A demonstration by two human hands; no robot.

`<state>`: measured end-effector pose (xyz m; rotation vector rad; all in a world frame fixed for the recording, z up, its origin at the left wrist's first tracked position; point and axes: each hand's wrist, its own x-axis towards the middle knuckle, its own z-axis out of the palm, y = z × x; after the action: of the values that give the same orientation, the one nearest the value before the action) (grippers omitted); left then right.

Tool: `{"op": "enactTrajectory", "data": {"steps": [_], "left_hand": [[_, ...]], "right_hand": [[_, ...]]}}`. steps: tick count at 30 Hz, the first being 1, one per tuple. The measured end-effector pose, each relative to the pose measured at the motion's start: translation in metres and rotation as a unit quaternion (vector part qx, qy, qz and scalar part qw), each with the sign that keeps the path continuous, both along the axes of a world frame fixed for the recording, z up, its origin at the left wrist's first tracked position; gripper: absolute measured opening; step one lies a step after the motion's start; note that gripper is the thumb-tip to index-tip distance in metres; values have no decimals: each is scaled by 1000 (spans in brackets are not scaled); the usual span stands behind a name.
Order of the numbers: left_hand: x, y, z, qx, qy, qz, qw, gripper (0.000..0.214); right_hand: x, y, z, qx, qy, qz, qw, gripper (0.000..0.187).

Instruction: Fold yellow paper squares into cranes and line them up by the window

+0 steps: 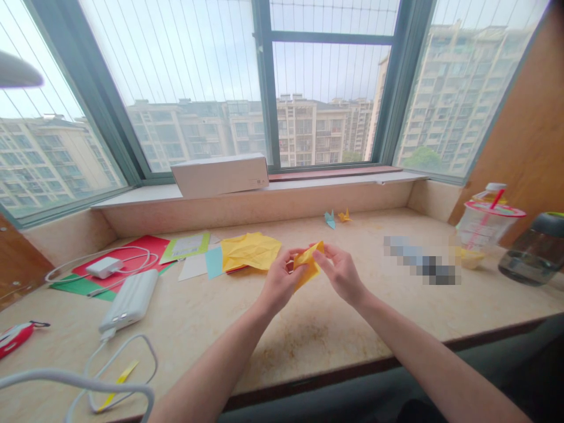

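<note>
Between my two hands is a small folded piece of yellow paper (308, 267), raised a little above the countertop. My left hand (282, 279) is closed on its left side, thumb on the near face. On the right side, my right hand (341, 270) pinches the paper near its top edge. Just left of my hands lies a crumpled yellow sheet (250, 249) on top of other papers. Farther back stand two small folded paper birds, a light blue one (330, 219) and an orange-yellow one (344, 215).
Left are red paper (143, 249), a white charger (104, 267), a white power bank (130, 301) and looping cables. Right are a blurred-out object (420, 261), a plastic cup with a red straw (482, 229) and a dark bottle (533, 252). A white box (220, 176) rests on the sill.
</note>
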<state>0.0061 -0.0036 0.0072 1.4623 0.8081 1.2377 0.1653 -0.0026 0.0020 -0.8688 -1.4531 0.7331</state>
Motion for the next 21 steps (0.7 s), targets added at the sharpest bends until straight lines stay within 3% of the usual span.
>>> {"op": "enactTrajectory", "data": {"steps": [8,16,21], "left_hand": [[0,0,-4,27,4,6,1000,33],[-1,3,-8,47,-15,14,999,38],[-3,-1,-1,22,-6,-13,1000,34]], "right_hand": [[2,4,-3,-24,17,-12,999,29],[0,1,2,-99,139,89,981,35],[1,-1,2,-85,123,48,988,34]]}}
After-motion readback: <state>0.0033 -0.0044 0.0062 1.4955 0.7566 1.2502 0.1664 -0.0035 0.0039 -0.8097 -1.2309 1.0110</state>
